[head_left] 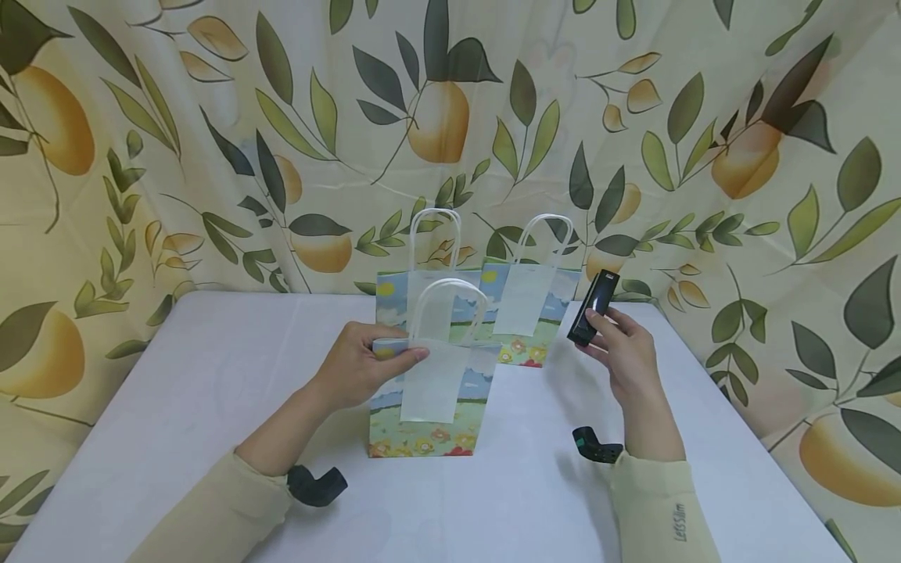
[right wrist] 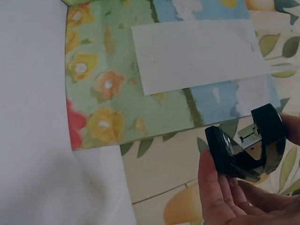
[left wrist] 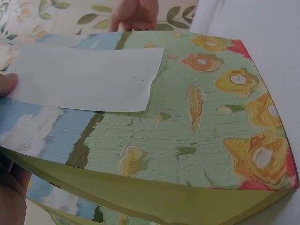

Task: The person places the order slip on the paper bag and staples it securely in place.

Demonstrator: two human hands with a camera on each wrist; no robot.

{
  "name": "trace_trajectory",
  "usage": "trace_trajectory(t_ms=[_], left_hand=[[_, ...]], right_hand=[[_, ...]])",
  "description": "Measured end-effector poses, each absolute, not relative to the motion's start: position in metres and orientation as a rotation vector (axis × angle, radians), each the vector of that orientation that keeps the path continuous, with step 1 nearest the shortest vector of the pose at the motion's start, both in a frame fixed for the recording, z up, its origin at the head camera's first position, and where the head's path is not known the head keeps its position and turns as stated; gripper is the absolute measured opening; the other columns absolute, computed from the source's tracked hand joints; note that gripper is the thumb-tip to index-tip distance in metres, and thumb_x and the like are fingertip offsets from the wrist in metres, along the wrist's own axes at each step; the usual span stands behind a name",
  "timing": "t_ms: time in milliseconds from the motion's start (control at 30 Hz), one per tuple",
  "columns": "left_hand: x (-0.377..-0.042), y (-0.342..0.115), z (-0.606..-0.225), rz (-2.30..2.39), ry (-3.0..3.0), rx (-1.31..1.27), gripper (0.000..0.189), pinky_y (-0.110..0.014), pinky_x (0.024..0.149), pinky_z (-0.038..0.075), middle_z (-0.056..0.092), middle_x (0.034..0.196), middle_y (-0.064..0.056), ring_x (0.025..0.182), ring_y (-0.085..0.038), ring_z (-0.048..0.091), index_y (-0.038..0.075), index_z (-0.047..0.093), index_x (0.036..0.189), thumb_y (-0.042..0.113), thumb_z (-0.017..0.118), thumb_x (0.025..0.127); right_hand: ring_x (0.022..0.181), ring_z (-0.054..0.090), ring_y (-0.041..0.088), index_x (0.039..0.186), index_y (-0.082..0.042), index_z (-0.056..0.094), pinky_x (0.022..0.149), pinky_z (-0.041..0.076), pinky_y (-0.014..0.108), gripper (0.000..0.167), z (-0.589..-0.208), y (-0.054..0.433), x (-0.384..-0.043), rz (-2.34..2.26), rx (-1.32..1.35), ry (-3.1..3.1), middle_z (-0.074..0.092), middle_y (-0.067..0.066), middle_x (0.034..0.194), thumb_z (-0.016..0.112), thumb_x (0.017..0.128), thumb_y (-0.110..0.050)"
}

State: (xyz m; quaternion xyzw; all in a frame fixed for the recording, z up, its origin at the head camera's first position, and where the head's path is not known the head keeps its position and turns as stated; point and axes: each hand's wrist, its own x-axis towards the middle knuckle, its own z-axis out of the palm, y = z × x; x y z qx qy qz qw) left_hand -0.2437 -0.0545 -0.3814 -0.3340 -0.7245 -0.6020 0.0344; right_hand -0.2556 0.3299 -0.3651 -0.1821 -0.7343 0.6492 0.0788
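Observation:
A small paper gift bag (head_left: 436, 438) printed with sky, grass and flowers stands at the front middle of the table. My left hand (head_left: 362, 367) pinches its upper left edge, thumb in front. White handles rise from its top, and a blank white paper slip (left wrist: 89, 79) lies flat against its face. In my right hand (head_left: 626, 356), off to the right and apart from the bags, I grip a black stapler (head_left: 594, 309). Seen in the right wrist view, the stapler (right wrist: 269, 124) has its silver inner part showing between its two arms.
Two similar gift bags stand behind, one at the back left (head_left: 392, 305) and one at the back right (head_left: 556, 301), each with a white slip on its front. White cloth covers the table (head_left: 232, 375). A fruit-patterned curtain (head_left: 281, 180) hangs behind it.

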Motion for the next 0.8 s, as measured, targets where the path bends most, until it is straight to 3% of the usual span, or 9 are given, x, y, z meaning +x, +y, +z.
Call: trace_trajectory(t_ms=[500, 800], left_hand=[[-0.243, -0.055, -0.382, -1.866, -2.226, -1.036, 0.016, -0.032, 0.080, 0.063, 0.080, 0.110, -0.011, 0.098, -0.015, 0.078, 0.004, 0.081, 0.108, 0.007, 0.076, 0.093], [-0.243, -0.055, -0.380, -1.862, -2.210, -1.052, 0.016, -0.033, 0.080, 0.064, 0.079, 0.110, -0.012, 0.099, -0.016, 0.078, 0.003, 0.080, 0.108, 0.006, 0.076, 0.093]], right_hand=[[0.097, 0.071, 0.003, 0.163, -0.004, 0.025, 0.082, 0.061, 0.022, 0.083, -0.345, 0.317, -0.241, 1.955, -0.283, -2.179, 0.056, -0.003, 0.121, 0.072, 0.099, -0.030], [0.102, 0.068, 0.007, 0.159, -0.005, 0.037, 0.082, 0.060, 0.020, 0.075, -0.333, 0.305, -0.233, 1.927, -0.128, -2.156, 0.051, -0.001, 0.120, 0.075, 0.097, -0.024]])
